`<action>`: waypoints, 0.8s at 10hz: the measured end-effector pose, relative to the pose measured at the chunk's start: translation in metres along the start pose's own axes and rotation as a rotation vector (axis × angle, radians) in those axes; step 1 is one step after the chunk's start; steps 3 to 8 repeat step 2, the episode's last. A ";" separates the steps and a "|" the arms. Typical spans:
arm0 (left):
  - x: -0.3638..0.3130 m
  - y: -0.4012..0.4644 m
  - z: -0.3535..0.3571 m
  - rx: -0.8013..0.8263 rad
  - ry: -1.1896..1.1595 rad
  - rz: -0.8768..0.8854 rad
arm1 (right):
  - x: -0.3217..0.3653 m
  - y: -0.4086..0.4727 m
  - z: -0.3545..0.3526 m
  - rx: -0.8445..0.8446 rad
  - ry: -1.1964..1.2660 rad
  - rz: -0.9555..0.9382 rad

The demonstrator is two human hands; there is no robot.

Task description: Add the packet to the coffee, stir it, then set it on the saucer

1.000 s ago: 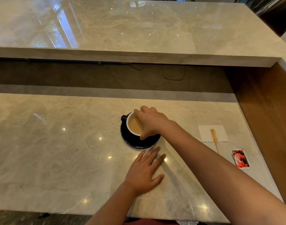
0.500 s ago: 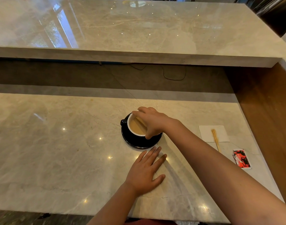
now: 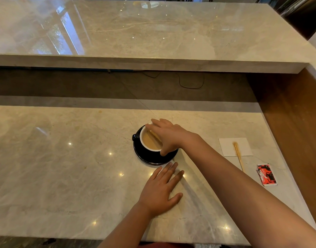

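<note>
Right hand (image 3: 169, 136) is curled over the cup (image 3: 150, 140), fingers and thumb closed on its rim at the far and near-right sides. Below this hand the cup stands upright on the black saucer (image 3: 154, 156), filled with light-brown coffee (image 3: 150, 141); its dark handle points away from the hand, to the left. A pale streak crosses the coffee surface under the fingers (whether it is a stick or a reflection cannot be told).

Left hand (image 3: 160, 189) lies flat, palm down, fingers spread and holding nothing, on the marble counter (image 3: 64, 176) just nearer than the saucer; fingertips reach almost to the saucer's edge.

Beyond the right forearm, to the right, a white napkin (image 3: 243, 145) carries a wooden stirrer (image 3: 238, 155), long axis running from far to near, near end overhanging the napkin. Farther right and nearer lies the red-and-black packet (image 3: 266, 177), flat, long axis likewise far to near. Its printing is not legible.
</note>
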State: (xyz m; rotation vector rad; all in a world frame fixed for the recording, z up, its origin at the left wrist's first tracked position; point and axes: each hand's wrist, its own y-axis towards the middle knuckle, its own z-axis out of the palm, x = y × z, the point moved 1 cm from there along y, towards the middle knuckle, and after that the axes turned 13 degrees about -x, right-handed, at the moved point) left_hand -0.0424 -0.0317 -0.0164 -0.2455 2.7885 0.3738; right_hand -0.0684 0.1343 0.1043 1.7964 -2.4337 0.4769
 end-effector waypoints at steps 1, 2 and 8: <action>0.003 -0.002 0.003 -0.016 0.005 0.009 | -0.005 -0.008 -0.002 -0.002 0.092 0.036; 0.002 -0.002 0.002 0.027 -0.027 -0.020 | -0.018 -0.035 0.001 -0.306 0.225 0.158; 0.002 -0.002 0.002 0.027 -0.027 -0.020 | -0.018 -0.035 0.001 -0.306 0.225 0.158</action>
